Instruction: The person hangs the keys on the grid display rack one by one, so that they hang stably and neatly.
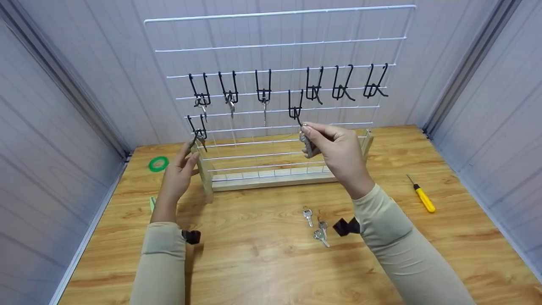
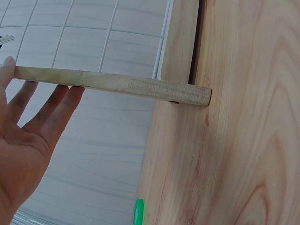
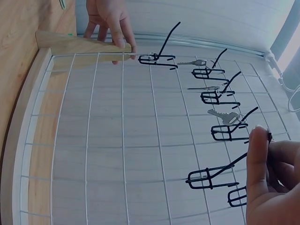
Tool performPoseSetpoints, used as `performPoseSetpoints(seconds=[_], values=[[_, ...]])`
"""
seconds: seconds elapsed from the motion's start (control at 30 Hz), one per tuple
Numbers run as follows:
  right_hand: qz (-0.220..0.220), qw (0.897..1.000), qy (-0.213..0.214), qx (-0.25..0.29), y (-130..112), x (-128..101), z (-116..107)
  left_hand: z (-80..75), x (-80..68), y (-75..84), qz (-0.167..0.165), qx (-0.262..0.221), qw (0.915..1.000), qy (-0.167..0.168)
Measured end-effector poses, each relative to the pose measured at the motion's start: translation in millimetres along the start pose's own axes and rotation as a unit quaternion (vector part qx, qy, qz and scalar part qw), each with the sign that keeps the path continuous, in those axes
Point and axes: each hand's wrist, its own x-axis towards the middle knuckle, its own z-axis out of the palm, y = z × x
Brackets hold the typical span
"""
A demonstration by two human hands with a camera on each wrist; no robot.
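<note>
My right hand [image 1: 341, 156] pinches a key [image 1: 308, 149] between thumb and forefinger, at the tip of a black hook [image 1: 295, 111] on a white wire rack [image 1: 279, 15]. Whether its ring is over the hook's tip is hidden by the fingers. My left hand [image 1: 175, 182] holds the rack's wooden side post [image 2: 126, 85], thumb on one face and fingers on the other. Keys hang from the three upper-left hooks, one being a key [image 3: 227, 117] in the right wrist view. Another key [image 1: 203, 142] hangs from the lower-left hook [image 1: 197, 127].
Three loose keys [image 1: 308, 216] lie on the wooden table [image 1: 254, 262] before the rack. A yellow-handled screwdriver [image 1: 424, 200] is at the right, a green tape ring [image 1: 158, 164] at the left. Several hooks, including an upper-right hook [image 1: 373, 87], carry no key. Panel walls enclose three sides.
</note>
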Motion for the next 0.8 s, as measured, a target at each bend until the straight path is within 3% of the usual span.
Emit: performPoseSetpoints(seconds=[0.53, 0.8], values=[[0.035, 0.999, -0.024, 0.001, 3, 10, 1, -0.1, 0.6, -2.2, 0.011, -0.003, 0.9999, 0.005], [0.060, 0.997, -0.030, 0.046, 11, 15, 3, 0.3, 0.7, -2.5, 0.004, 0.001, 1.0000, 0.003]])
